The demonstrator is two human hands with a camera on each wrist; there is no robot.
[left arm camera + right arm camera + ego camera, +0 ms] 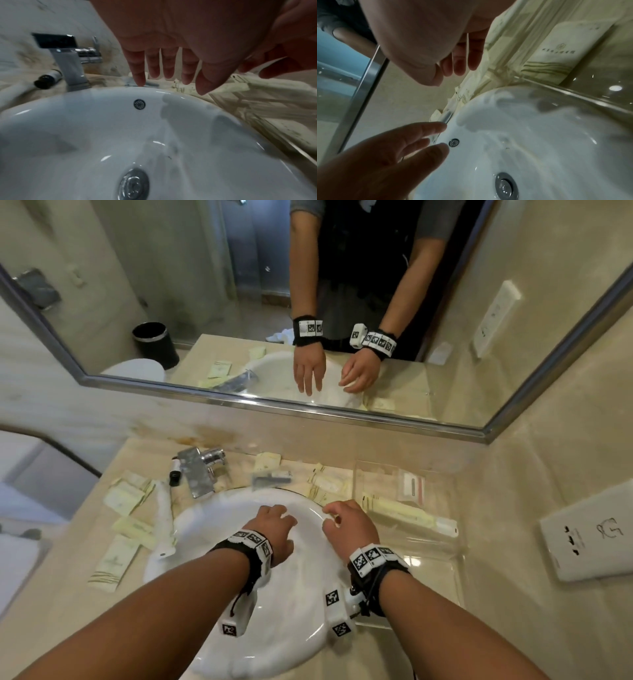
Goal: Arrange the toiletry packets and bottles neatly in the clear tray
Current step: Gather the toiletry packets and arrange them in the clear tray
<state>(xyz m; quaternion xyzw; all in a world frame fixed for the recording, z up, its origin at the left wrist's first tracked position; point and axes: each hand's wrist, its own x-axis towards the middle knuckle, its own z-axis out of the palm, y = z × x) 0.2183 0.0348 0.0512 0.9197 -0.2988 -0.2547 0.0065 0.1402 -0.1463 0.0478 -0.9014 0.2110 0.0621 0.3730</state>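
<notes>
The clear tray (428,573) stands right of the white sink (301,604). Its far half holds long cream packets (397,508) and a clear packet with red print (411,486); one cream packet (565,51) shows through its wall. Loose cream packets (125,496) lie left of the sink, and others (325,484) lie behind it beside a grey packet (270,477). A small black-capped bottle (174,472) lies by the tap (202,470). My left hand (274,525) hovers over the basin with straight fingers (139,73), empty. My right hand (346,522) hangs beside it near the sink's far rim, fingers (458,60) relaxed and empty.
A mirror with a metal frame (274,402) runs along the back wall. A white socket panel (589,539) sits on the right wall past the tray. The counter's left edge drops off beyond the packets.
</notes>
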